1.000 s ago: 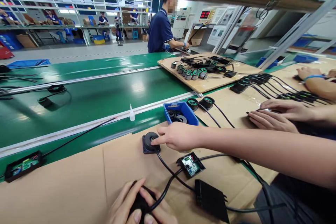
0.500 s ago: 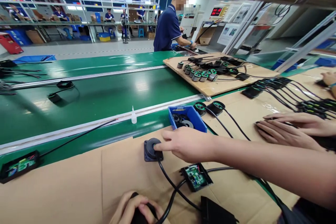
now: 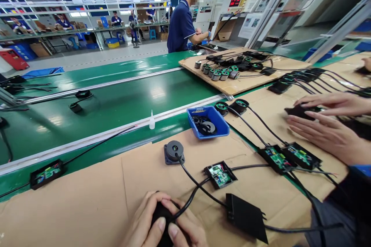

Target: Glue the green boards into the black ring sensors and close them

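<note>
At the bottom middle, my left hand (image 3: 145, 220) and my right hand (image 3: 188, 224) are closed around a black housing (image 3: 162, 214), thumbs pressed on its near side. A black cable (image 3: 191, 198) runs from it toward an open black box with a green circuit board (image 3: 222, 174). My fingers hide much of the housing's shape. Ahead lies a round black housing on a square flange (image 3: 174, 151), wires showing in its centre. Its cable leads to a closed black box (image 3: 246, 216) to the right of my hands.
A blue bin (image 3: 208, 123) holds black rings and washers. A small white bottle (image 3: 152, 120) stands by the metal rail. At right, a co-worker's hands (image 3: 327, 123) hold a black part. Open circuit boxes (image 3: 275, 158) and a board of round parts (image 3: 249, 65) lie beyond.
Another person's arm, whose fingers were on the flanged housing, has withdrawn, uncovering the bin and circuit boxes. My hands remain around the black housing, thumbs now visible. The view has shifted slightly.
</note>
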